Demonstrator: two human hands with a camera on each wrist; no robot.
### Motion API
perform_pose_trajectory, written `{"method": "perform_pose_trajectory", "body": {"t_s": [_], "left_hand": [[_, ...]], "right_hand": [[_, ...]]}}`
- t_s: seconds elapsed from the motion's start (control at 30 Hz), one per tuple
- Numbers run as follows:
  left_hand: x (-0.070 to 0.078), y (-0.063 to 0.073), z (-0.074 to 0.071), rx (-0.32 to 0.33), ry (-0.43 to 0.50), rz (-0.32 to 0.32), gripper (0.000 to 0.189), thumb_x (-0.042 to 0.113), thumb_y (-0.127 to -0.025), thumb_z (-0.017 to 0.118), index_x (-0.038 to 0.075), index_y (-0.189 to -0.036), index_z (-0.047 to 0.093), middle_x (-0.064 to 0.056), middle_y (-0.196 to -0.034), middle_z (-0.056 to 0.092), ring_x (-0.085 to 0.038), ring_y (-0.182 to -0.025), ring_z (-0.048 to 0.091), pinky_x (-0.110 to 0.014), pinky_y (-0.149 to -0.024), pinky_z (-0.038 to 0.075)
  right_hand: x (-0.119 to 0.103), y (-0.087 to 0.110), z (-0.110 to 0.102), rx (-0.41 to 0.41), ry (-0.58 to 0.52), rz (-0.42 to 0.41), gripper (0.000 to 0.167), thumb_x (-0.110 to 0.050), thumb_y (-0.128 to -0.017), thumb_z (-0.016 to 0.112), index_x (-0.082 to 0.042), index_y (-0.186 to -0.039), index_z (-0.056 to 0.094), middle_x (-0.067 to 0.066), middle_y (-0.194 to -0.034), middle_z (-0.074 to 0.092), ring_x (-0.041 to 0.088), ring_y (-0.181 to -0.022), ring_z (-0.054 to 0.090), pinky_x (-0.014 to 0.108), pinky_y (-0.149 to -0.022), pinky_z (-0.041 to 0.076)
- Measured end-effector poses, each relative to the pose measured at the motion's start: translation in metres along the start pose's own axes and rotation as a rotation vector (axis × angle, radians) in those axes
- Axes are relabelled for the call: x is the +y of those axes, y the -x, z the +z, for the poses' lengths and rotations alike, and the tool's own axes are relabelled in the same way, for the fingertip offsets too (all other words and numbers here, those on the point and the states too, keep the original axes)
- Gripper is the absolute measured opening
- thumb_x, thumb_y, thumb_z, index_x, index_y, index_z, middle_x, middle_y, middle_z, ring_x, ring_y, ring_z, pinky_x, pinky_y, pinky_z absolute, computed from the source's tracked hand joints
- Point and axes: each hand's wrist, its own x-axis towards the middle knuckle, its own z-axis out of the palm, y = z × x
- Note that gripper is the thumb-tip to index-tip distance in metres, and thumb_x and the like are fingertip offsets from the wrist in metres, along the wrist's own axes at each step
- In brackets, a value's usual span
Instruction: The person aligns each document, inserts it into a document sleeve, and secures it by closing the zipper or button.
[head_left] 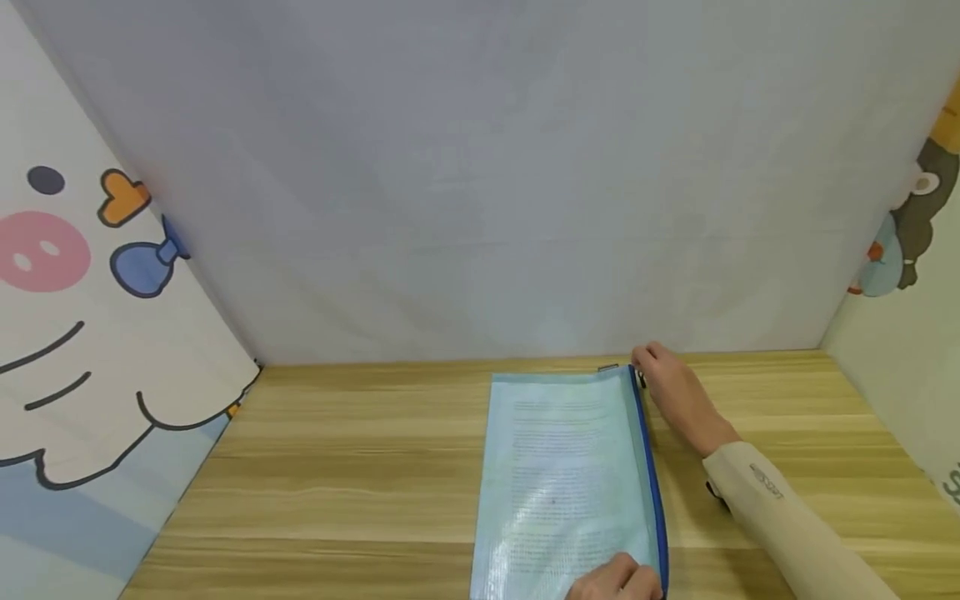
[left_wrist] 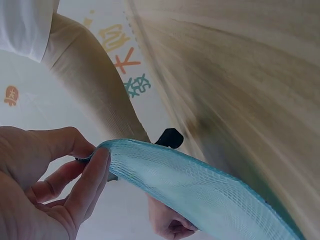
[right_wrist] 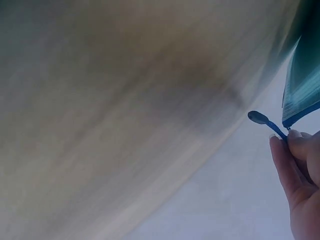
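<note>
A pale blue mesh zip pouch (head_left: 495,500) lies on the table with a printed sheet (head_left: 558,483) visible through it. Down its right side runs a dark blue zip (head_left: 651,475). My left hand (head_left: 617,580) pinches the pouch's near right end; in the left wrist view, thumb and fingers close on the corner of the mesh (left_wrist: 190,182). At the far right corner, my right hand (head_left: 678,402) pinches the zip pull, whose blue cord and dark tab (right_wrist: 258,117) stick out past the fingertips in the right wrist view.
Wood-grain table (head_left: 352,475) surrounds the pouch. A pale grey wall (head_left: 480,183) rises behind the table's back edge. Panels with cartoon prints stand at the left (head_left: 82,333) and right (head_left: 892,333).
</note>
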Motion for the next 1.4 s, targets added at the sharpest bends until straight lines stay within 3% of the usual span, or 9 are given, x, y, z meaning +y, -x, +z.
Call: {"method": "perform_pose_trajectory", "body": {"t_s": [0.1, 0.33, 0.7, 1.0, 1.2, 1.4], "left_hand": [[0.000, 0.000, 0.001, -0.007, 0.018, -0.004, 0.024, 0.011, -0.087, 0.078, 0.015, -0.076, 0.058, 0.009, -0.071, 0.051, 0.012, -0.062, 0.030, 0.001, -0.052, 0.026], [0.001, 0.000, 0.006, 0.059, 0.034, -0.017, 0.026, 0.011, -0.086, 0.080, 0.014, -0.074, 0.057, 0.007, -0.069, 0.049, 0.010, -0.060, 0.030, -0.001, -0.051, 0.026], [-0.005, -0.001, 0.014, -0.032, 0.055, -0.002, 0.023, 0.016, -0.090, 0.077, 0.011, -0.073, 0.063, 0.006, -0.066, 0.051, 0.011, -0.057, 0.031, 0.001, -0.052, 0.027], [-0.012, -0.004, 0.013, -0.209, -0.079, -0.005, 0.022, 0.032, -0.094, 0.074, 0.017, -0.079, 0.069, 0.011, -0.070, 0.055, 0.014, -0.058, 0.033, -0.001, -0.052, 0.031], [-0.015, -0.011, 0.012, -0.389, -0.077, -0.034, 0.025, 0.039, -0.096, 0.070, 0.017, -0.087, 0.072, 0.012, -0.074, 0.059, 0.014, -0.061, 0.040, -0.002, -0.053, 0.034], [-0.015, -0.013, 0.017, -0.478, -0.085, -0.042, 0.027, 0.043, -0.095, 0.071, 0.016, -0.093, 0.074, 0.010, -0.079, 0.064, 0.012, -0.064, 0.048, -0.004, -0.055, 0.038]], "right_hand": [[0.003, -0.001, -0.001, 0.017, 0.002, -0.005, 0.028, 0.030, -0.080, 0.063, 0.005, -0.093, 0.061, 0.016, -0.086, 0.060, 0.026, -0.072, 0.059, 0.040, -0.062, 0.054], [0.002, -0.005, 0.002, 0.011, 0.032, 0.024, 0.023, 0.027, -0.083, 0.063, 0.005, -0.093, 0.062, 0.017, -0.086, 0.060, 0.027, -0.071, 0.058, 0.040, -0.061, 0.054], [-0.002, -0.004, 0.002, -0.022, 0.006, 0.111, 0.010, 0.016, -0.090, 0.065, 0.008, -0.097, 0.067, 0.019, -0.088, 0.063, 0.029, -0.073, 0.063, 0.042, -0.064, 0.057], [-0.003, -0.004, -0.001, -0.069, -0.032, 0.121, 0.010, 0.013, -0.089, 0.070, 0.006, -0.097, 0.068, 0.016, -0.086, 0.064, 0.027, -0.071, 0.063, 0.041, -0.062, 0.056], [-0.005, -0.009, -0.003, -0.103, -0.042, 0.149, 0.009, 0.012, -0.092, 0.067, 0.007, -0.099, 0.068, 0.017, -0.088, 0.065, 0.027, -0.072, 0.063, 0.041, -0.063, 0.055], [-0.006, -0.010, -0.002, -0.139, -0.023, 0.159, 0.008, 0.012, -0.091, 0.068, 0.007, -0.098, 0.069, 0.016, -0.084, 0.065, 0.025, -0.068, 0.060, 0.038, -0.061, 0.053]]}}
